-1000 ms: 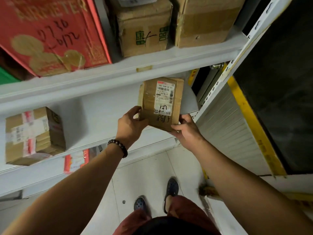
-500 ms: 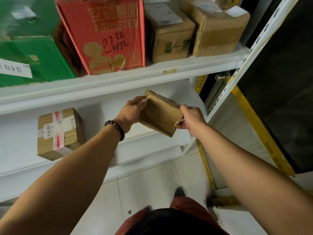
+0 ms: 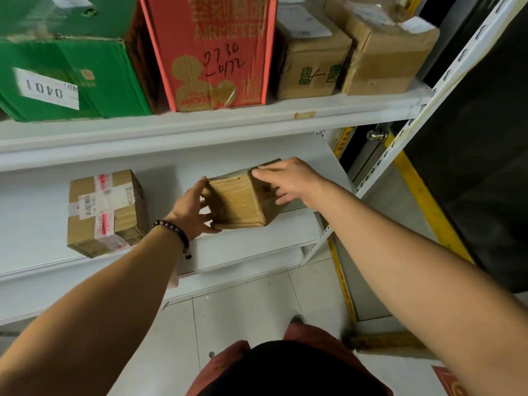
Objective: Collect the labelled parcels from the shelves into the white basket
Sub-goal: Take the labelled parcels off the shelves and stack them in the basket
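Both hands point(image 3: 190, 215) point(image 3: 294, 181) on brown pkg point(image 3: 240, 204).

Middle shelf point(image 3: 37, 212) was bare left of taped parcel point(image 3: 105, 212); brown box point(image 3: 240, 204) stood right of it. Upper shelf point(image 3: 171, 130) capped room above, white post point(image 3: 400, 155) closed right side.
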